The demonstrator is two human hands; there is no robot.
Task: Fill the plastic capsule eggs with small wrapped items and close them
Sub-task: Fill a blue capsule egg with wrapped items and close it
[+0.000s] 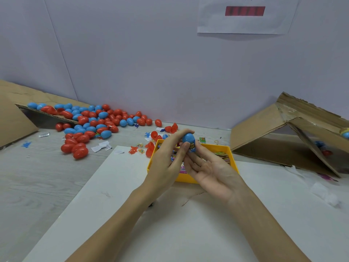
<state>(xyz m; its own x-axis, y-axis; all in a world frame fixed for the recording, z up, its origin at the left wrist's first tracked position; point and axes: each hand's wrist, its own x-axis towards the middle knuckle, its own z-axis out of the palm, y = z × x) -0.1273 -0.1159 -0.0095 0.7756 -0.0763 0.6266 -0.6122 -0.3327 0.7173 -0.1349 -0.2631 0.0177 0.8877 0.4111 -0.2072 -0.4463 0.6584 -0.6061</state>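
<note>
1. White board (188, 224) covers the near part of the bench (47, 176), and two bare forearms reach over it from six o'clock toward the centre of the view.
2. At the centre, the left hand (166, 163) has its grip clenched round a blue capsule egg (188, 138), thumb and fingers pinching its sides, with a printed wrapped item (192, 147) showing at the egg's lower end.
3. The right hand (209, 171) lies palm up just below the egg, its grip released, the fingertips touching the wrapper from beneath.
4. Directly under both hands sits a yellow tray (229, 157) holding more coloured wrapped packets (223, 156); the hands hide much of its contents.
5. Just beyond the tray, toward eleven o'clock, lie loose orange egg halves (151, 148), small plastic figures and scraps of white paper (100, 147).
6. At ten o'clock, a heap of closed red and blue eggs (90, 125) spills from a flattened cardboard box (13, 118) onto the grey bench.
7. At three o'clock stands a tilted cardboard box (264, 129), open toward the camera, with a few items inside too dim to identify.
8. At one o'clock, on the pale wall (151, 53) behind, hangs a white sheet (245, 19) bearing a red bar.
</note>
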